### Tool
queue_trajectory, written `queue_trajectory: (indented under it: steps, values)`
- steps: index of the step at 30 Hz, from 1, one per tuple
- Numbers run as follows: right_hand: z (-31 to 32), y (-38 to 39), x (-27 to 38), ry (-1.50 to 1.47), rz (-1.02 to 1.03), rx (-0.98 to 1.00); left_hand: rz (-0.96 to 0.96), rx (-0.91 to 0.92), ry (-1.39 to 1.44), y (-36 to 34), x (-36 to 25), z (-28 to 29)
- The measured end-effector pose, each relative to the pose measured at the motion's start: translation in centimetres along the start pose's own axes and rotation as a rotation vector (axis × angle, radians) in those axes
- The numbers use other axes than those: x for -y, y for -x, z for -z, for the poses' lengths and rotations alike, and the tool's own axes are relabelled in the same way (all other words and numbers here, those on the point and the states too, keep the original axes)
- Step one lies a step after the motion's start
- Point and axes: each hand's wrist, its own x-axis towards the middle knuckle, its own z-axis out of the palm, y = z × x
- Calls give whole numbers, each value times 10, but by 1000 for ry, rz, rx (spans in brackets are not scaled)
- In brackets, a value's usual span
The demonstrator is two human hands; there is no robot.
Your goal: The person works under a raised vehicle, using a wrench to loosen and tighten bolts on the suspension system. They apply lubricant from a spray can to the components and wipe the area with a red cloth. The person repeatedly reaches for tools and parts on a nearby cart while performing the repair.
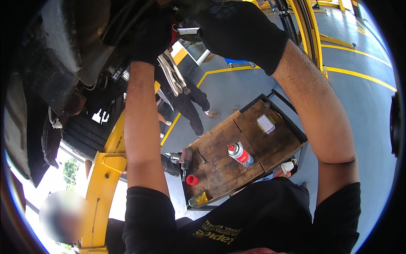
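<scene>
Both my hands are raised under a vehicle, in black gloves. My right hand [239, 31] is closed around one end of a shiny silver metal tool [188, 31], whose exact kind is hidden. Close to the tool's other end is my left hand [149, 38], its fingers lost against the dark underbody, so its grip does not show. A bit of red [173, 34] shows beside the left glove. Just below that glove hang silver locking pliers [171, 74], handles downward; what their jaws bite on is out of sight.
Below stands a cart [224, 169] bearing a spray can [240, 155], a power tool [186, 158], a red cup-like part [192, 180] and a small white-topped box [266, 124]. A tyre [91, 131] and yellow lift arm [105, 178] are at left. People stand beyond the cart and lower left.
</scene>
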Motion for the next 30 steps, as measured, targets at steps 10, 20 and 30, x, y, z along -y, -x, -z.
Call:
queue_trajectory:
  steps: [10, 20, 30]
  values:
    - [21, -35, -1, 145, 22, 187, -18, 5, 121, -14, 17, -17]
    - [27, -31, 28, 155, -179, 273, -138, -172, 240, -17, 12, -20]
    - [19, -18, 21, 155, -99, 86, 211, -664, 429, 49, -13, -51]
